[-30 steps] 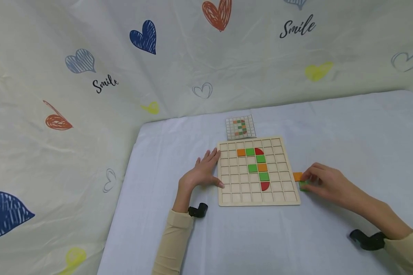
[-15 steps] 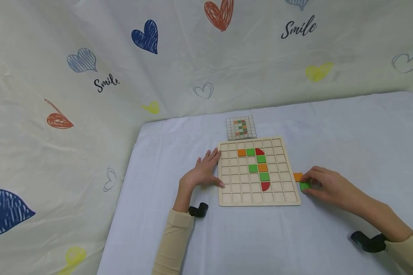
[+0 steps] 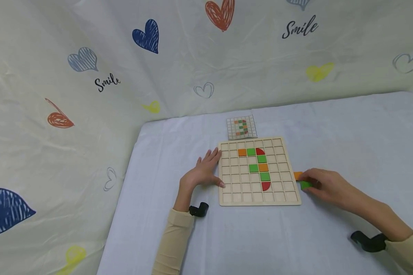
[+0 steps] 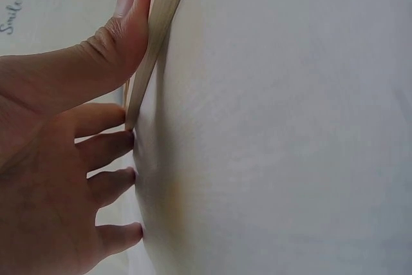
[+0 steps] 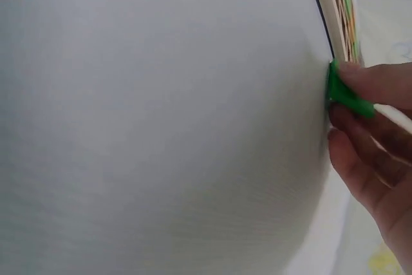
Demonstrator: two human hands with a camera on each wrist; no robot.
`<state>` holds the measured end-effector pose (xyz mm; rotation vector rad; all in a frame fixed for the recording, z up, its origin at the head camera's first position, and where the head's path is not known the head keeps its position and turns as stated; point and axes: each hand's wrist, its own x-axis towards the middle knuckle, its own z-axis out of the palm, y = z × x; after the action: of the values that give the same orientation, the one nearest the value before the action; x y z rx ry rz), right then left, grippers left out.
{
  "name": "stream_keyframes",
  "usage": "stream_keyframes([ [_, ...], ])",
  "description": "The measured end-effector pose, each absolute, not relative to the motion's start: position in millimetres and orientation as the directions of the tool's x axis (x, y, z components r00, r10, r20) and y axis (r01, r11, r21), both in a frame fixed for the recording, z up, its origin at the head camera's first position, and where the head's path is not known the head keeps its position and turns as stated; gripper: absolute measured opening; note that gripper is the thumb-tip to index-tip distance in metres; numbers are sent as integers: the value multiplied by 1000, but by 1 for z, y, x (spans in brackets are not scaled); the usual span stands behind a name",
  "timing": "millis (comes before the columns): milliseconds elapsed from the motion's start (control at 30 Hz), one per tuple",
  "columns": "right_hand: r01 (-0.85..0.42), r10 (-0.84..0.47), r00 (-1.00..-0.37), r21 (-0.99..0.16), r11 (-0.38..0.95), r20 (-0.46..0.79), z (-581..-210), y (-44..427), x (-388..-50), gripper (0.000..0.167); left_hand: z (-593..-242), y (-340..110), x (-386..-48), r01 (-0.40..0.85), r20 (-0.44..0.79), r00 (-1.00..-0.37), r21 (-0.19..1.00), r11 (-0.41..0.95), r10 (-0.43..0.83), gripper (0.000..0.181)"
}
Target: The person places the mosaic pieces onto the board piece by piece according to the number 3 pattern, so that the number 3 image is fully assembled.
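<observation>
A pale wooden grid board (image 3: 241, 198) lies on the table, with orange, green and red tiles set in some of its squares. My left hand (image 3: 201, 173) rests at the board's left edge, fingers spread and thumb on the rim. In the left wrist view the thumb (image 4: 132, 24) touches the board's side edge (image 4: 164, 20). Just off the right edge, my right hand (image 3: 327, 185) pinches a green tile (image 3: 305, 185) between thumb and fingers. The right wrist view has this green tile (image 5: 351, 100) tilted up. Beside it lies an orange tile (image 3: 297, 175), partly covered by the fingers.
Behind the board lies a small card (image 3: 241, 128) printed with a coloured grid pattern. A white cloth (image 3: 261, 240) covers the table, and a curtain (image 3: 179, 57) with hearts and lettering hangs behind and at left. Black wrist mounts (image 3: 369, 241) sit on both wrists.
My right hand has shifted slightly at the green tile, which was mostly hidden a second ago and shows more now. My left hand and the board's tiles stay the same.
</observation>
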<state>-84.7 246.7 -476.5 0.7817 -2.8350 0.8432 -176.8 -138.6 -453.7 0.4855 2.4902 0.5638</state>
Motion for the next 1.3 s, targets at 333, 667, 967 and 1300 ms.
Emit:
stream_keyframes([
  [333,-570,-478,-821,-512,643,313,-472,250,-85,39,-452,-138,-176,215,-416,-795,488,846,442,120],
  [667,-540,-458,-835,-611,579,304,-470,236,-83,37,-454,-140,-176,213,-416,-791,498,840,448,120],
  [967,-479,-472,-855,-680,555,216,-471,222,-86,41,-455,-140,-178,211,-420,-789,502,839,450,121],
  [1300,-504,-481,-842,-672,543,242,-471,209,-90,40,-454,-139,-177,216,-419,-788,497,840,451,120],
])
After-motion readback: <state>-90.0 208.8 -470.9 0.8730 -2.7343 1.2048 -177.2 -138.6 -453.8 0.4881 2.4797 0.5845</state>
